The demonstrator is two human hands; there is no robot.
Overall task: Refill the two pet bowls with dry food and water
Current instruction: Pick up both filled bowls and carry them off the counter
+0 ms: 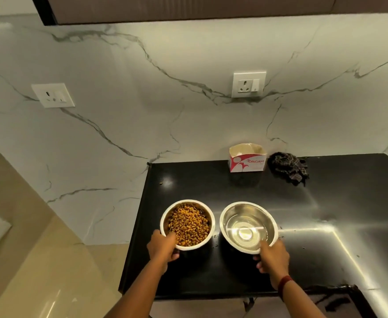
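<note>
Two steel pet bowls stand side by side on the black counter (211,187). The left bowl (208,216) is filled with brown dry kibble (189,223). The right bowl (225,216) holds clear water (245,232). My left hand (162,247) grips the near rim of the kibble bowl, thumb inside over the food. My right hand (273,257) grips the near rim of the water bowl, thumb on the inner edge and fingers under the outside.
A small open white and red carton (247,160) and a crumpled dark checked cloth (288,167) sit at the back by the marble wall. A stray kibble (162,183) lies on the counter. Small droplets dot the surface right of the water bowl. The counter's left edge drops to the floor.
</note>
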